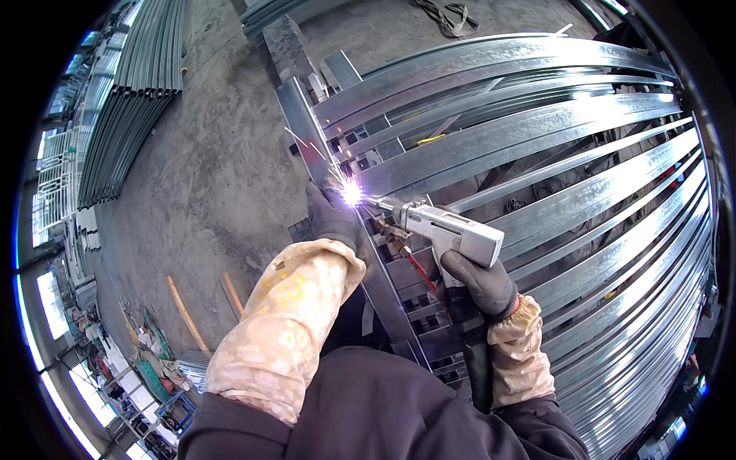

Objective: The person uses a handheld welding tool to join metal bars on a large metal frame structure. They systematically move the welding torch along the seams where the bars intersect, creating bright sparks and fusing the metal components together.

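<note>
My right hand (483, 284), in a dark grey glove, is wrapped round the grip of a silver welding gun (454, 231). The gun's nozzle points left, and a bright violet-white arc (352, 192) with flying sparks burns at its tip. That glow sits on the joint between a long galvanized steel tube (391, 307) and the crosswise bars (429, 165). Right beside the arc, my gloved left hand (333, 216) grips the tube's left edge; glare partly hides its fingertips. A black cable sleeve (477, 360) runs down from the gun beneath my right forearm.
Many parallel metal bars (606, 253) spread across the right side. Stacked steel tubes (130, 123) lie at the far left on the concrete floor (222, 153). Wooden strips (188, 313) lie lower left, near piled clutter (153, 360). A strap (452, 19) lies at the top.
</note>
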`<state>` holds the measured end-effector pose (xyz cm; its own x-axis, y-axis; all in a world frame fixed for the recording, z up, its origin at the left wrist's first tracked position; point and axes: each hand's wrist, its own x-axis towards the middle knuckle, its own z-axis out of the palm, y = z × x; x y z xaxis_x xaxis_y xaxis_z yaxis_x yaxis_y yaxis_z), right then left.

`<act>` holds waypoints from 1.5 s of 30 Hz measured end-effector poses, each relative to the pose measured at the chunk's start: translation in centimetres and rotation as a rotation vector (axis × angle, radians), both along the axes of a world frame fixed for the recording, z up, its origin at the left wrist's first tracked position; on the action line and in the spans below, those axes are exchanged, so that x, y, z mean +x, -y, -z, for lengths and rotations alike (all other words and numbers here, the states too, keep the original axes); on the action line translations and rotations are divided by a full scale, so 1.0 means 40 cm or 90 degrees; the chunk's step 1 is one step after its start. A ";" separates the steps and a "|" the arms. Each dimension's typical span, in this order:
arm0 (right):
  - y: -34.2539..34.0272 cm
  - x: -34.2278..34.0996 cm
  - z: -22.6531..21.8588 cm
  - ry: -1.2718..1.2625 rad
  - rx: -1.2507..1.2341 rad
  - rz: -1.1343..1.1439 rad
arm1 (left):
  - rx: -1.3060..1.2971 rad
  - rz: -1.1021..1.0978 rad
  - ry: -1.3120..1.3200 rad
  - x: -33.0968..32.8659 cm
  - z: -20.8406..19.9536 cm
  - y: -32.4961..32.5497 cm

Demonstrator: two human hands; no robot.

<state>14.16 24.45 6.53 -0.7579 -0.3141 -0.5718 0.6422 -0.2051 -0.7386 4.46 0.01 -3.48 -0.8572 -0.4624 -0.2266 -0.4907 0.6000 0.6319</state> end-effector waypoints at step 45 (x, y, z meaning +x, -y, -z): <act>-0.010 0.065 -0.010 -0.003 -0.034 0.027 | 0.066 -0.034 0.043 -0.009 0.026 0.007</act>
